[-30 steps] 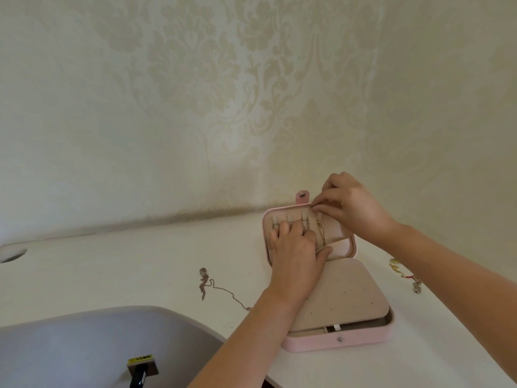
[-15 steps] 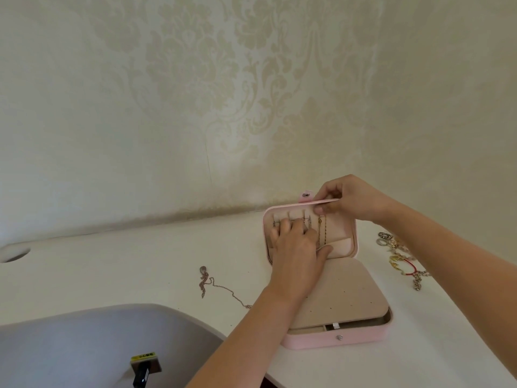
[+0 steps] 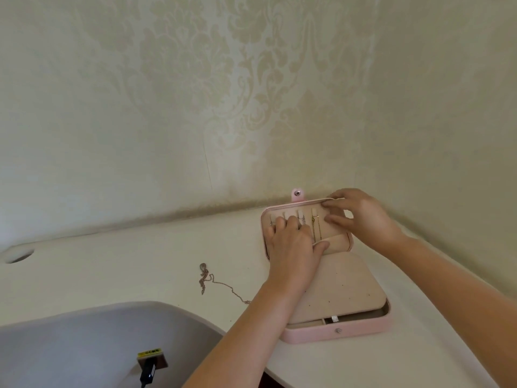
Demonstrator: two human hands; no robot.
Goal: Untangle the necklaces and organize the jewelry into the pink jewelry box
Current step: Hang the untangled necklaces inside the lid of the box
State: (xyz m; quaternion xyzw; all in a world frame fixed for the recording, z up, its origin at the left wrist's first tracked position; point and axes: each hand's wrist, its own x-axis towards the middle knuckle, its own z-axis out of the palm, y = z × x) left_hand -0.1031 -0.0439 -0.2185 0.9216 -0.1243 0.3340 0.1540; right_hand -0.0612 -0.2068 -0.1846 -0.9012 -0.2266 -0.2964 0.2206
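The pink jewelry box (image 3: pixel 335 333) lies open on the white table, its lid (image 3: pixel 264 219) tilted up toward the wall. A gold necklace (image 3: pixel 314 226) hangs from a hook inside the lid, and a thin silver chain (image 3: pixel 302 219) hangs on the hook to its left. My left hand (image 3: pixel 291 245) rests on the lid's lining, bent fingertips at the hooks and thumb spread over the pocket. My right hand (image 3: pixel 363 217) pinches the lid's top right edge, thumb on the lining. A rose-gold necklace (image 3: pixel 208 277) lies loose on the table, left of the box.
A beige flap (image 3: pixel 344 289) covers the box's base. The wall runs close behind the box. A grey curved seat (image 3: pixel 84 345) with a small black, yellow-labelled object (image 3: pixel 151 362) fills the bottom left. There is a round hole (image 3: pixel 19 254) at the table's far left.
My right hand has left the hooks and moved to the lid's top right edge. My right arm now covers the jewelry pile that showed right of the box. My left hand has stayed put.
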